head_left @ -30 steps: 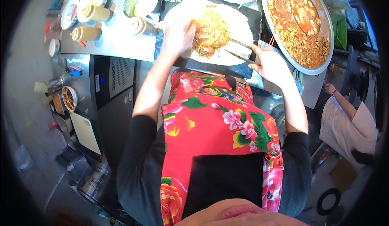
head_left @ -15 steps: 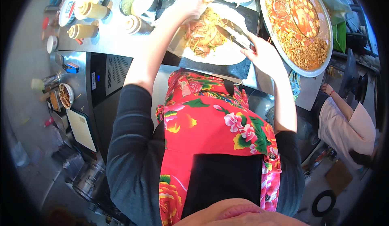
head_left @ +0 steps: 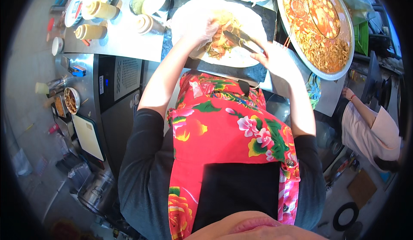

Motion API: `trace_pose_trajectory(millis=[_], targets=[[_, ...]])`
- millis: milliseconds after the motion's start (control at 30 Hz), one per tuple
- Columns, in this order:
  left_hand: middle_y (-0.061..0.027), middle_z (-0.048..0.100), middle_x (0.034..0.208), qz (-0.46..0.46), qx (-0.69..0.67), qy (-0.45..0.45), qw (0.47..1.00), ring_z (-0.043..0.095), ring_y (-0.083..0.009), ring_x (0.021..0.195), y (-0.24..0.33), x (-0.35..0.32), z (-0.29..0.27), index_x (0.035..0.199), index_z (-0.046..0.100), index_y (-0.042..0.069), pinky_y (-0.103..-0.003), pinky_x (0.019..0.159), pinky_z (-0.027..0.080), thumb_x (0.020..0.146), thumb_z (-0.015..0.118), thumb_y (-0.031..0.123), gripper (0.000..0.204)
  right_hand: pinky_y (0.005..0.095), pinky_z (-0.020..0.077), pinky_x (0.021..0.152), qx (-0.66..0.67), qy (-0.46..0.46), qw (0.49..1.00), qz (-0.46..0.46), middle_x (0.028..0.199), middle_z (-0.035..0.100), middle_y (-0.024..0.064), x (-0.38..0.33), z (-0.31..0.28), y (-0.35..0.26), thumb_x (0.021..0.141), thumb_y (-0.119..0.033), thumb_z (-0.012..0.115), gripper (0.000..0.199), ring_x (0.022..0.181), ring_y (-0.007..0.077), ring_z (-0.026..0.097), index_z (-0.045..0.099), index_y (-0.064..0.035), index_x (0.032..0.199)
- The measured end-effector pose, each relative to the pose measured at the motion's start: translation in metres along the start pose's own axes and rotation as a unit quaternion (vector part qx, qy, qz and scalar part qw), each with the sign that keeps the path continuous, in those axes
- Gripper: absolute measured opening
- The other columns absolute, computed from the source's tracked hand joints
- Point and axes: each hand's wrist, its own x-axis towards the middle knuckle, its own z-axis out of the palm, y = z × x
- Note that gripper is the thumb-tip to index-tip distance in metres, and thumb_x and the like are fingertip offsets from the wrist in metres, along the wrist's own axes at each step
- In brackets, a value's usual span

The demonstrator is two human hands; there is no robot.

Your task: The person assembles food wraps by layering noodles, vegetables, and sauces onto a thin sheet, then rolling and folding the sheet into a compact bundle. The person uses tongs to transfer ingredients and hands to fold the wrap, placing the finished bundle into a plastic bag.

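A wide, thin flatbread (head_left: 249, 20) lies on a dark board (head_left: 262, 70), its far part washed out by glare. Heaped on its middle is a filling of shreds and pinkish slices (head_left: 219, 49). My left hand (head_left: 200, 29), in a clear plastic glove, curls its fingers against the left side of that heap; glare blurs their tips. Dark-tipped tongs (head_left: 235, 39) point into the filling from the right. My right hand (head_left: 273, 57) is closed around their handles.
A big basin of red broth (head_left: 297, 29) with skewers stands right of the board. Squeeze bottles (head_left: 90, 32) and a metal pot (head_left: 148, 1) are at the left. A co-worker (head_left: 365, 119) is at the far right; a lidded container (head_left: 87, 136) sits lower left.
My left hand has come down from the flatbread's far edge to the filling's left side. The tongs have shifted slightly left and down, deeper into the heap, which looks more gathered.
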Motion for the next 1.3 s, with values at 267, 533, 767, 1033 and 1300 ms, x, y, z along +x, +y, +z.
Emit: trace_pose_trajectory(millis=[267, 533, 767, 1033, 1300], targets=[[-0.0194, 0.066, 0.084, 0.104, 0.197, 0.063, 0.973, 0.066, -0.0395, 0.082, -0.001, -0.054, -0.014, 0.095, 0.066, 0.004, -0.047, 0.075, 0.054, 0.091, 0.062, 0.022, 0.019, 0.0424, 0.0550, 0.079, -0.162, -0.020, 0.984, -0.070, 0.092, 0.068, 0.0172, -0.029, -0.019, 0.023, 0.084, -0.016, 0.072, 0.044, 0.090, 0.0335, 0.069, 0.064, -0.0058, 0.126], [-0.0169, 0.065, 0.085, 0.165, 0.244, -0.097, 0.951, 0.066, -0.0386, 0.082, -0.004, -0.107, 0.035, 0.092, 0.061, 0.005, -0.047, 0.072, 0.054, 0.085, 0.060, 0.013, 0.011, 0.0430, 0.0541, 0.085, -0.096, 0.049, 0.989, -0.097, 0.101, 0.068, 0.0167, 0.011, -0.041, -0.005, 0.088, -0.022, 0.071, 0.047, 0.096, 0.0344, 0.067, 0.059, -0.0076, 0.132], [-0.0129, 0.064, 0.074, 0.234, 0.342, -0.080, 0.907, 0.067, -0.0300, 0.072, 0.000, -0.107, 0.055, 0.076, 0.063, 0.006, -0.042, 0.065, 0.053, 0.069, 0.063, 0.010, 0.008, 0.0464, 0.0524, 0.092, -0.070, 0.145, 0.983, -0.086, 0.108, 0.068, 0.0227, 0.093, -0.063, 0.024, 0.091, -0.028, 0.068, 0.047, 0.105, 0.0353, 0.067, 0.056, -0.0073, 0.132], [-0.0165, 0.063, 0.079, 0.136, 0.139, -0.060, 0.979, 0.066, -0.0377, 0.077, -0.011, -0.108, 0.055, 0.091, 0.061, 0.005, -0.045, 0.070, 0.053, 0.083, 0.062, 0.013, 0.011, 0.0442, 0.0532, 0.086, -0.155, 0.239, 0.940, -0.187, 0.105, 0.069, 0.0198, 0.164, -0.028, 0.007, 0.094, -0.030, 0.064, 0.038, 0.095, 0.0341, 0.068, 0.063, -0.0035, 0.121], [-0.0161, 0.064, 0.082, 0.092, 0.103, -0.008, 0.990, 0.065, -0.0386, 0.076, 0.003, -0.117, 0.041, 0.096, 0.059, 0.004, -0.048, 0.067, 0.052, 0.086, 0.066, 0.016, 0.018, 0.0442, 0.0526, 0.076, -0.026, 0.056, 0.966, -0.251, 0.084, 0.061, 0.0142, 0.036, 0.103, -0.054, 0.089, -0.018, 0.067, 0.016, 0.085, 0.0347, 0.064, 0.061, -0.0030, 0.088]])
